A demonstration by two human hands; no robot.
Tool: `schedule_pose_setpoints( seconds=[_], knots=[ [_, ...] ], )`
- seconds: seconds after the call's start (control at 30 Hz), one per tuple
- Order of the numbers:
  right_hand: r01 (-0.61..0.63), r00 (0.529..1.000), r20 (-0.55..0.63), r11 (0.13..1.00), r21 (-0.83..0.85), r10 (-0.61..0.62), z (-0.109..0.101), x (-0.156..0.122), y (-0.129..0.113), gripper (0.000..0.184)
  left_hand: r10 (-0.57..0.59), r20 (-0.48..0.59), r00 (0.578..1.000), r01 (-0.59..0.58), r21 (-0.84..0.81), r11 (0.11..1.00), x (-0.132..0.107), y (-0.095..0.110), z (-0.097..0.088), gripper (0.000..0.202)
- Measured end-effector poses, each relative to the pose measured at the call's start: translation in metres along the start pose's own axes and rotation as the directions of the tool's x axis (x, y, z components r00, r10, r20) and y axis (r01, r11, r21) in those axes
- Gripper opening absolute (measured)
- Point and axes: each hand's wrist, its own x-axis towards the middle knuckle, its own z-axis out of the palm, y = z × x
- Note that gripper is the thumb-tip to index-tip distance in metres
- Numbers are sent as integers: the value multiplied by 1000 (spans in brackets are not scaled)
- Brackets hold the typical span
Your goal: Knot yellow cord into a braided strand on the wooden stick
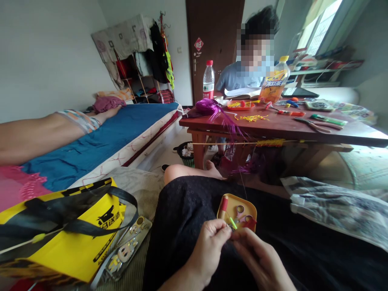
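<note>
Window [323,27] glares beyond the table's [273,124] far right corner, putting sheen on its right end; below, shadow; picture edges stretched, blurred.

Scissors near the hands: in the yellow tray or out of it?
In. The scissors lie inside the yellow tray: both their finger loops show within its rim.

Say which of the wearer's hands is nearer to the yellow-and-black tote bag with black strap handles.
Left. In the picture, the left hand is right of the tote bag, over black fabric on the lap; the right hand is farther right, beyond the left.
</note>
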Motion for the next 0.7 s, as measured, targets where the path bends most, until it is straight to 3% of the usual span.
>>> schedule_pose_setpoints(
  seconds=[0.2,0.3,0.4,0.47,0.5,0.53,0.6,0.67,0.7],
  knots=[
    [123,978,-182,988,93,-105,-4,-3,20,32,-63,115,991,62,17,998,1,10,-10,38],
    [-24,988,-135,948,317,70,-6,-2,14,29,-27,213,977,21,30,999,-4,13,-9,35],
    [-253,960,78,714,653,269,-3,-4,1,22,-28,237,971,36,-29,999,-10,14,-5,29],
    [-336,930,184,539,772,318,-1,-6,-5,28,-41,265,963,58,-55,997,-13,14,-3,28],
    [-357,922,210,502,788,326,-1,-7,-6,30,-48,281,959,67,-59,996,-14,13,-3,28],
    [-369,919,220,513,775,327,-3,-7,-6,31,-50,287,957,67,-51,996,-13,13,-4,27],
    [-348,935,190,680,645,298,-14,0,-6,28,-44,263,964,47,-8,999,-8,12,-8,27],
    [-251,967,118,924,289,225,-35,16,-4,29,-17,180,984,10,42,999,1,12,-15,29],
    [-183,977,117,983,27,179,-47,26,-2,32,6,132,991,-14,60,998,5,12,-19,30]
  ],
)
